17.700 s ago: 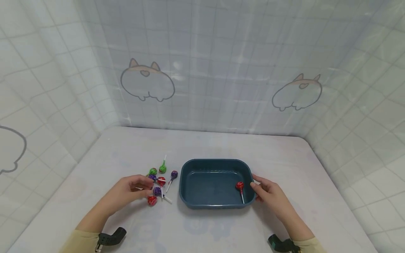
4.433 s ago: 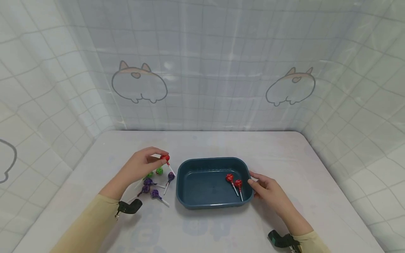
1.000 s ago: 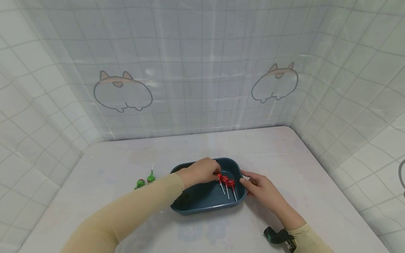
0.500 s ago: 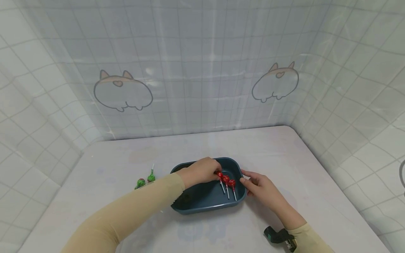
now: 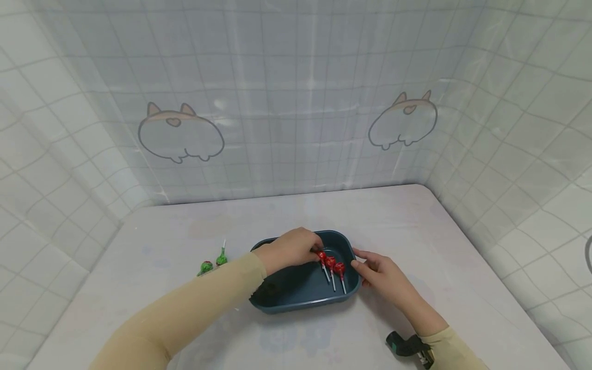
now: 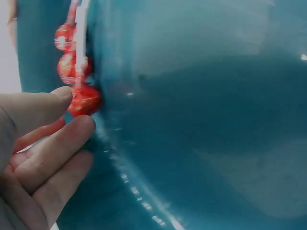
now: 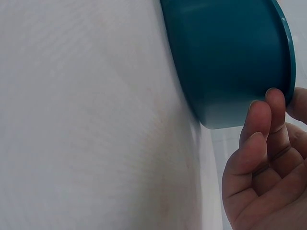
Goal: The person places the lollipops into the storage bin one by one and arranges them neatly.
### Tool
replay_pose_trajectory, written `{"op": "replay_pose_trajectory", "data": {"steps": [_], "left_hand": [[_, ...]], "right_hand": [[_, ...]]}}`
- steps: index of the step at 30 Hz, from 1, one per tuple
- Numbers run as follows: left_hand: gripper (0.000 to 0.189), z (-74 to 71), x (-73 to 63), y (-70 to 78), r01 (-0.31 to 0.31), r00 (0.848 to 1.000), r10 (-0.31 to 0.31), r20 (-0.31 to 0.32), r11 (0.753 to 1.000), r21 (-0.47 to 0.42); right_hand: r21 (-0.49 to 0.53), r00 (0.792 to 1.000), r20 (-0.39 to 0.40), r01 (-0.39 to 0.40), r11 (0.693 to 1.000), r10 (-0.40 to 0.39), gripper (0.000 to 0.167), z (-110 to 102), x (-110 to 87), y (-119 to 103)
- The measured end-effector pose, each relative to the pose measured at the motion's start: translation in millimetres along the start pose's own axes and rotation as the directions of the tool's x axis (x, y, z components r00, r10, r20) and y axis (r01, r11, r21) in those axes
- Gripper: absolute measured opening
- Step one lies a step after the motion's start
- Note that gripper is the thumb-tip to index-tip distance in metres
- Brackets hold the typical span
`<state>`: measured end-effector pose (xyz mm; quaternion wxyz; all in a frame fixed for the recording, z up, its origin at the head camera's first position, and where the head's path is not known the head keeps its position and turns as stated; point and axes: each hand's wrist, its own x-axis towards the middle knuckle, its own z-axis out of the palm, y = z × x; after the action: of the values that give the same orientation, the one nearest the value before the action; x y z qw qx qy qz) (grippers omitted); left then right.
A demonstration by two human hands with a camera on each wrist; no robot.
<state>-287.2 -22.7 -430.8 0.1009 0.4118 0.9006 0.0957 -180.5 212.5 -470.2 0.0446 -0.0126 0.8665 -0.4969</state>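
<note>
A dark teal tray with raised walls stands on the table in the head view. Inside, at its right end, three red lollipops lie side by side, white sticks toward the near wall. My left hand reaches over the tray's left part and pinches the leftmost lollipop by its wrapped head between thumb and index finger. At the right end, my right hand grips the tray wall, thumb over the rim. Its fingers touch the outer wall in the right wrist view.
Two green lollipops lie on the white table left of the tray, partly behind the left sleeve. The sleeve hides more of the table there. A tiled curtain with cartoon animals encloses the table's back and sides.
One red lollipop lay in the tray at first, then two; now there are three. Over the last second the left hand shifts only slightly. The right hand keeps its grip on the tray.
</note>
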Motion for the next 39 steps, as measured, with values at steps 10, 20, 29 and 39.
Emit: {"op": "replay_pose_trajectory", "data": {"steps": [10,20,29,39], "left_hand": [[0.033,-23.3,-21.6,-3.8,0.001,0.999,-0.006,-0.052,0.995,-0.104],[0.032,-32.7,-43.6,-20.0,-0.021,0.997,0.002,-0.079,0.970,-0.242],[0.032,-38.9,-64.0,-37.1,-0.065,0.991,0.025,-0.130,0.947,-0.313],[0.028,-43.3,-86.3,-49.3,-0.034,0.985,-0.023,-0.171,0.944,-0.327]], "right_hand": [[-0.005,1.000,-0.012,-0.008,1.000,0.008,0.048,6,-4.3,-2],[-0.009,1.000,-0.022,-0.003,1.000,0.003,0.053,9,-10.9,-3],[-0.018,0.999,-0.036,-0.016,1.000,0.016,0.047,14,-14.4,-3],[-0.027,0.998,-0.056,-0.041,0.999,0.040,0.046,19,-19.3,-2]]}}
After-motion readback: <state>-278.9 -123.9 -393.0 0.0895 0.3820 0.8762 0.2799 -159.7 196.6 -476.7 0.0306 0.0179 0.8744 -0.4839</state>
